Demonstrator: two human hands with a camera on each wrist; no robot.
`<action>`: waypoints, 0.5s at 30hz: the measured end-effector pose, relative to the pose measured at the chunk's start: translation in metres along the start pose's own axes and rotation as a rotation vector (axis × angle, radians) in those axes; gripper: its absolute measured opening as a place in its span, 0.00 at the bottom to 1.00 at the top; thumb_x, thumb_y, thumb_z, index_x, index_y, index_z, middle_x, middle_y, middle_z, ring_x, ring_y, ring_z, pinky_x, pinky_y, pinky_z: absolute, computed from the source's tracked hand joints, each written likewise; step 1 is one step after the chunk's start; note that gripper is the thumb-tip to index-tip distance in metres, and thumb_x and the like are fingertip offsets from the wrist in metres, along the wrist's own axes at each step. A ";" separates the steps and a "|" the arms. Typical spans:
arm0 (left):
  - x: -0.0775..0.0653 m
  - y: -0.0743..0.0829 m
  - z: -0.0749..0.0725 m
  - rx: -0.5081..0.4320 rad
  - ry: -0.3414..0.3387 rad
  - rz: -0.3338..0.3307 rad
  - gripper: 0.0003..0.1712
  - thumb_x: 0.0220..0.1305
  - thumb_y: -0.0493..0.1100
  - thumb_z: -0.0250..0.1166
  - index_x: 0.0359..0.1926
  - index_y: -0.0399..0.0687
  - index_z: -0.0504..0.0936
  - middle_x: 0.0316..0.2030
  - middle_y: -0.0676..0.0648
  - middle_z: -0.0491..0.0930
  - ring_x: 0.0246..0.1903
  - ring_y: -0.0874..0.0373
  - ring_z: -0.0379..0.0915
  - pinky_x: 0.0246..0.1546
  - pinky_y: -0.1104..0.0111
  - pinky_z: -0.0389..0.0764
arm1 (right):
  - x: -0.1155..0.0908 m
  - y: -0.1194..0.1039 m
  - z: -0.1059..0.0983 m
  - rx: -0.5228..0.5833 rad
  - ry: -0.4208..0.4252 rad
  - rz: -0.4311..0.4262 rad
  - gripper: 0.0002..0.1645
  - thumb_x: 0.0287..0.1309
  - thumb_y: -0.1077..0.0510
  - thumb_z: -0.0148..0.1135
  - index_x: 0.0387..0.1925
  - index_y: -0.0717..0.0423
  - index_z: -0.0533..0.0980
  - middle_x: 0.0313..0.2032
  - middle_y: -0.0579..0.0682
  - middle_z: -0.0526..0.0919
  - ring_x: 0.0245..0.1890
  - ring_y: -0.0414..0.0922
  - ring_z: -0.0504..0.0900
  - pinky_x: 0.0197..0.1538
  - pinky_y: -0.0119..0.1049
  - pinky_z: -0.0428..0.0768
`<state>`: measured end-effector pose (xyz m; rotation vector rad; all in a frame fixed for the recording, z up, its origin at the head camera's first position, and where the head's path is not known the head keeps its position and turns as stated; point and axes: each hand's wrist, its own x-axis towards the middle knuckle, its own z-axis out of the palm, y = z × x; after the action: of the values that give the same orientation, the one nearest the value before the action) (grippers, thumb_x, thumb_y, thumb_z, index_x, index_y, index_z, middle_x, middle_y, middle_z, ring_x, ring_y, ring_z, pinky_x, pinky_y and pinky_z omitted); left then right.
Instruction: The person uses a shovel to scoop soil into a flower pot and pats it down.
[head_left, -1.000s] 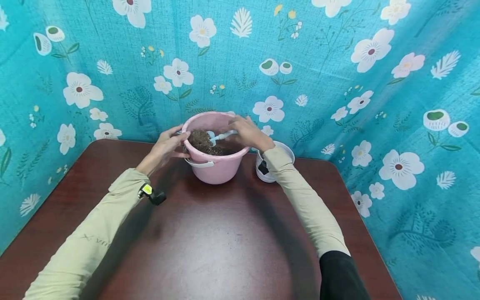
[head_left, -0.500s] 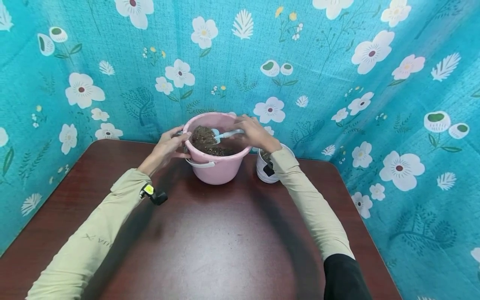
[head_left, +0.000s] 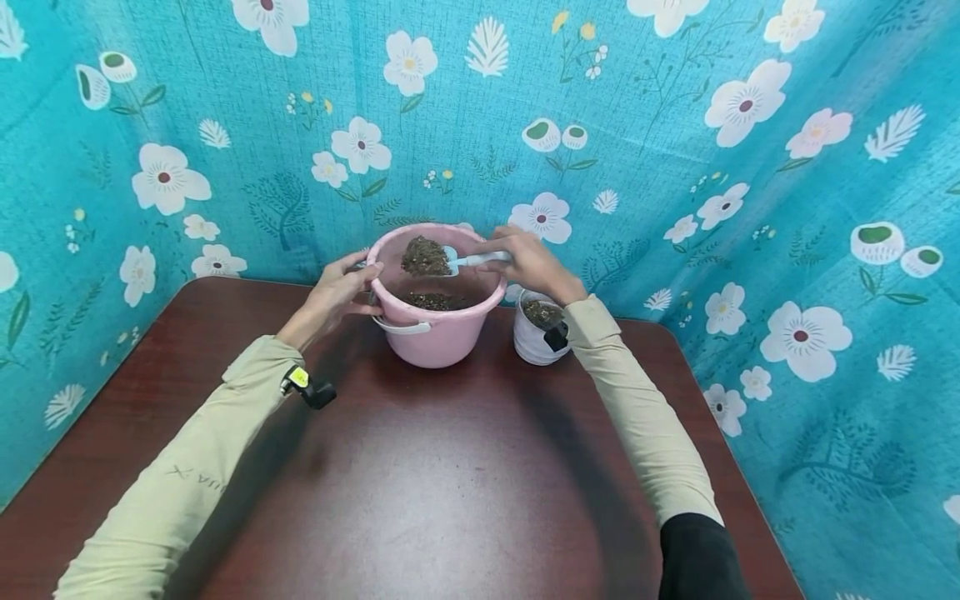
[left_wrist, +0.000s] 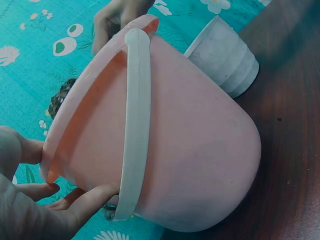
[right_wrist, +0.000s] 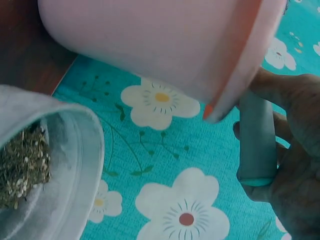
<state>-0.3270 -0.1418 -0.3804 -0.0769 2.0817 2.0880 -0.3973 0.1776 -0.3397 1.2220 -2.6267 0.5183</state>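
Note:
In the head view a pink bucket [head_left: 442, 343] with a white handle [left_wrist: 136, 125] stands at the back of the table, dark soil [head_left: 435, 301] in its bottom. My left hand [head_left: 327, 298] grips its left rim, thumb over the edge and fingers below. My right hand [head_left: 531, 262] holds a small trowel by its pale grey handle [right_wrist: 257, 140]. The trowel's light blue blade [head_left: 452, 260] is above the soil, inside the bucket's opening, heaped with a clump of soil [head_left: 424, 256]. The blade is hidden in the right wrist view.
Right of the bucket stands a white ribbed pot [head_left: 531, 343] with some soil [right_wrist: 24, 167] in it, partly behind my right wrist. The dark brown table [head_left: 420, 467] extends toward me. A blue flowered cloth [head_left: 450, 125] hangs close behind.
The trowel has come up out of the soil with a heaped load, shifting a little right. My right arm moved right, uncovering more of the white pot. My left hand stays on the rim.

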 end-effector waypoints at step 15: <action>-0.003 0.001 0.001 0.015 -0.011 -0.012 0.40 0.81 0.47 0.56 0.85 0.49 0.49 0.72 0.32 0.62 0.59 0.47 0.71 0.52 0.53 0.90 | -0.034 0.014 -0.031 0.034 0.035 0.045 0.17 0.67 0.59 0.71 0.55 0.60 0.86 0.40 0.56 0.84 0.37 0.51 0.73 0.39 0.43 0.71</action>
<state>-0.3245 -0.1413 -0.3791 -0.0753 2.0851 2.0604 -0.3854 0.2221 -0.3251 1.1545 -2.6317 0.5887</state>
